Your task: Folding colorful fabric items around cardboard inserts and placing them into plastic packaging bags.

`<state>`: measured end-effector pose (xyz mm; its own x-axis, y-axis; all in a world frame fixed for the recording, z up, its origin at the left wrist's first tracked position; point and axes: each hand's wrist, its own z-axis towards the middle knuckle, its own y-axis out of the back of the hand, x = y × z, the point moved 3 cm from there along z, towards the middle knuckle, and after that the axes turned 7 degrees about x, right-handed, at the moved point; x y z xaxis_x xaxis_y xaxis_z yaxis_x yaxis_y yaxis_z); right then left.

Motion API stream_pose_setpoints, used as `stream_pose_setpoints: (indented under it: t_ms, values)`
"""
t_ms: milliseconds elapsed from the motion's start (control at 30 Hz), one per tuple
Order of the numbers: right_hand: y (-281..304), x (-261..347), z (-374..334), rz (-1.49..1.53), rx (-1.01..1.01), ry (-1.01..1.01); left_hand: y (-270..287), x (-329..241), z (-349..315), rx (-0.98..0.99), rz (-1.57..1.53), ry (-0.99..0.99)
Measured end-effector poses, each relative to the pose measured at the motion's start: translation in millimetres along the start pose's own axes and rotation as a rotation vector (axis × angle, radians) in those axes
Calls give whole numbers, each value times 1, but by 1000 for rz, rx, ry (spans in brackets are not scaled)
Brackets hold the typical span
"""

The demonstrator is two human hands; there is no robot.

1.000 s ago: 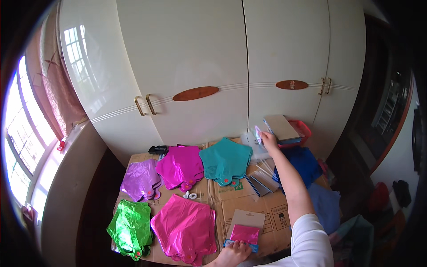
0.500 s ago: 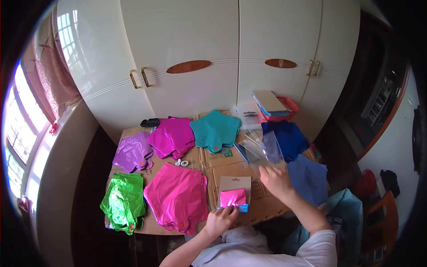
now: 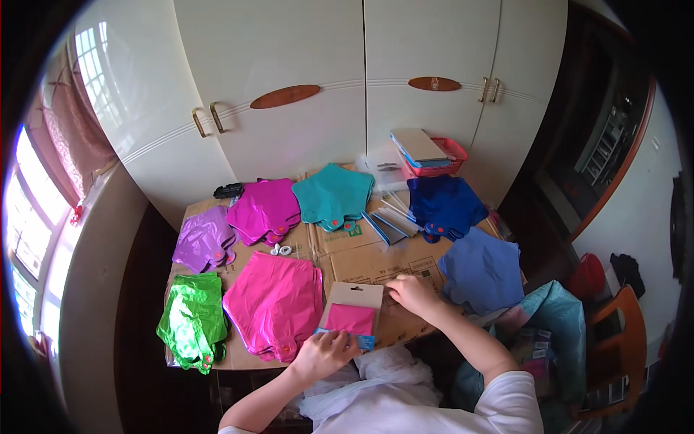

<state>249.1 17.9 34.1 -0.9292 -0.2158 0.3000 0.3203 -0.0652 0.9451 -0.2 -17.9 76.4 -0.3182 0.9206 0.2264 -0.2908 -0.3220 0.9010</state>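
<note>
A pale hanging card (image 3: 370, 292) with a slot at its top bears a folded pink foil piece (image 3: 350, 319) and a blue strip (image 3: 365, 343) along its lower edge. My left hand (image 3: 327, 356) grips this card pack at the blue strip, fingers on top. At the upper right of the card is my right hand (image 3: 416, 293), its fingers curled together close to the card's edge; what they hold, if anything, I cannot make out. Just left of the card lies a pile of hot-pink foil balloons (image 3: 275, 304).
More flat foil balloons ring the cardboard-covered table: green (image 3: 191, 315), lilac (image 3: 202, 237), magenta (image 3: 264, 210), teal (image 3: 332, 195), dark blue (image 3: 447, 205) and light blue (image 3: 483, 269). White sticks (image 3: 397, 215), white ribbon rolls (image 3: 280, 250) and a red basket (image 3: 452, 150) sit among or behind them.
My right hand has come down and left to the card; the clear plastic bag it held up no longer shows clearly. My left hand stays on the card pack, now tilted slightly. The view has shifted.
</note>
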Motion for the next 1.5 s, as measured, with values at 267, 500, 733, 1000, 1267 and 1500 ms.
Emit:
stream_pose_setpoints:
  t_ms: [267,500,733,1000,1267,1500]
  values:
    - [-7,4,8,334,64,159,9,4,-12,66,14,22]
    - [-15,30,-3,-199,-84,196,17,19,-19,-34,-215,267]
    - [-20,20,27,-3,140,139,19,6,-23,2,-52,31]
    - [-20,26,38,119,107,107,3,-18,-15,91,30,-133]
    - [-26,50,29,-43,-46,179,-7,-27,-12,73,-5,-156]
    - [-24,75,19,-173,-123,312,-27,-19,-12,15,7,-120]
